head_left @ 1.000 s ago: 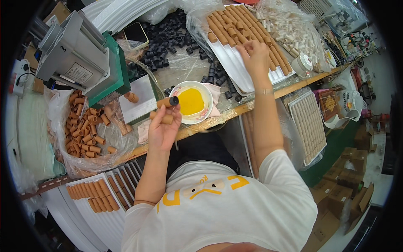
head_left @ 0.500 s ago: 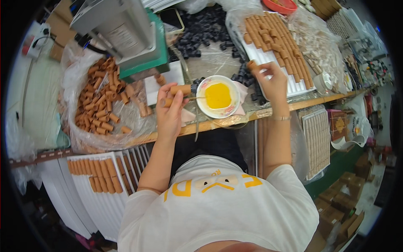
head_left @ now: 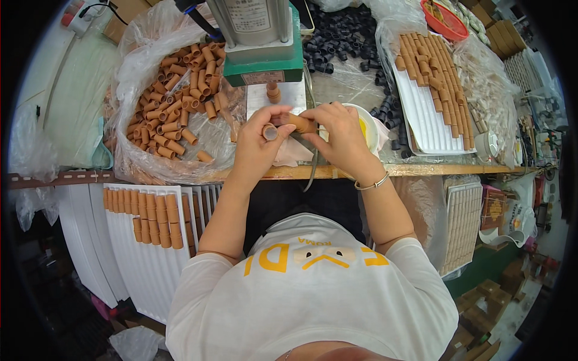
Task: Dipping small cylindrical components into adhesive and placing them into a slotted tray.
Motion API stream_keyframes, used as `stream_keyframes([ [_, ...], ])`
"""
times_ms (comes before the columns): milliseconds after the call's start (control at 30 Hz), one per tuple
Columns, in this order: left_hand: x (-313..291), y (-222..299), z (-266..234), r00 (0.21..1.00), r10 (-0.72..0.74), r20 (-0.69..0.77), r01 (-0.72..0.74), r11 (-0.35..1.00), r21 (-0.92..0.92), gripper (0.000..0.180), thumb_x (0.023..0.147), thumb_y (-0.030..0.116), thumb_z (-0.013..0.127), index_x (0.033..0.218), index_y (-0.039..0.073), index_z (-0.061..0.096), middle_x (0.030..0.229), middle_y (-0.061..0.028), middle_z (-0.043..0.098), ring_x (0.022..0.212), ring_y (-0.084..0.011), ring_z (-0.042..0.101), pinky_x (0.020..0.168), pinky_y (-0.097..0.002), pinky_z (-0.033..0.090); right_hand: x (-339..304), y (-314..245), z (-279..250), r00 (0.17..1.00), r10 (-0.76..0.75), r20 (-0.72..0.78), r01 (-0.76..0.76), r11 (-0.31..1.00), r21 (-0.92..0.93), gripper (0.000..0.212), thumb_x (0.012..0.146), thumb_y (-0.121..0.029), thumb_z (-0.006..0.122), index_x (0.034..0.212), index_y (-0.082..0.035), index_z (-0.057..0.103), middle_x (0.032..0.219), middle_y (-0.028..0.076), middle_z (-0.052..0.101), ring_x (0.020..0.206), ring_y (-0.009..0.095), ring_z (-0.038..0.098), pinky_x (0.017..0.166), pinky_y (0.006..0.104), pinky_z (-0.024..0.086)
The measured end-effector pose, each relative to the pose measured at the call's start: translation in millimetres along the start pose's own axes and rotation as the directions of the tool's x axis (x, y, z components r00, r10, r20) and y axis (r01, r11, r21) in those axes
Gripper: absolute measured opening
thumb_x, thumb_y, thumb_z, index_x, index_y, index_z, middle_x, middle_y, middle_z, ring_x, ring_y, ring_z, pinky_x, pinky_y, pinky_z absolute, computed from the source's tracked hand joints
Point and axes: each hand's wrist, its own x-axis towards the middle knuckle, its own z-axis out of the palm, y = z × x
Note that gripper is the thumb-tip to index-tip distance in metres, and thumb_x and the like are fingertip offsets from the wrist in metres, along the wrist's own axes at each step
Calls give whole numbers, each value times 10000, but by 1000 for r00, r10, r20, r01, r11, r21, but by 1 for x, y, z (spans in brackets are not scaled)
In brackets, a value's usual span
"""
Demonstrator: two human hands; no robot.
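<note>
The left hand [head_left: 256, 144] is clamped round a short brown tube [head_left: 270, 132], its open end turned up toward the camera, while the right hand [head_left: 338, 133] pinches a second brown tube [head_left: 299, 123] lying sideways, the two tubes just beside each other above the bench edge. Under the right hand sits a white bowl [head_left: 371, 129]; a bag of loose brown tubes [head_left: 174, 108] lies to the left, a green-based press [head_left: 262, 51] straight ahead, and a white tray [head_left: 430, 123] of lined-up tubes to the right.

Bright even overhead light, soft shadows, sharp centre, strong fisheye bending, black vignetted corners
</note>
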Motion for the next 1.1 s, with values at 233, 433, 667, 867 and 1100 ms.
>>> stream_keyframes([
  [233,44,-29,-16,991,-17,-130,84,842,534,372,811,-3,690,1171,9,599,1180,-121,612,1065,-221,601,911,-320,482,45,16,37,957,290,-19,-286,953,102,278,705,-211,778,931,-115,647,834,22,664,872,257,580,775,406,361],
  [433,33,-53,-38,948,38,-315,-15,997,74,407,866,75,664,1244,-19,545,1040,-112,667,933,-208,648,809,-295,504,66,26,79,959,280,-41,-280,960,10,369,684,-272,816,975,-110,657,896,38,638,986,272,550,802,430,367],
  [667,-24,-30,-52,946,-164,278,305,739,-601,472,928,114,613,1350,-3,439,1084,-121,638,966,-188,632,826,-310,521,25,-6,20,963,266,34,-263,913,313,542,749,-266,804,1190,-29,598,885,58,597,781,175,547,713,313,452],
  [867,-32,-10,-22,946,-112,305,232,890,-393,439,875,70,679,1240,25,439,1041,-92,622,964,-154,621,761,-287,513,-4,-22,11,961,186,203,-274,732,624,241,854,-65,702,1079,-3,642,779,-19,607,667,36,483,609,192,422],
  [1100,-32,1,-14,998,-18,65,5,982,191,544,821,-29,665,1313,59,451,1047,-73,592,966,-172,598,739,-254,508,-7,-25,21,929,346,132,-363,776,515,237,854,-95,707,1065,-15,636,776,-11,616,654,67,529,631,210,451],
])
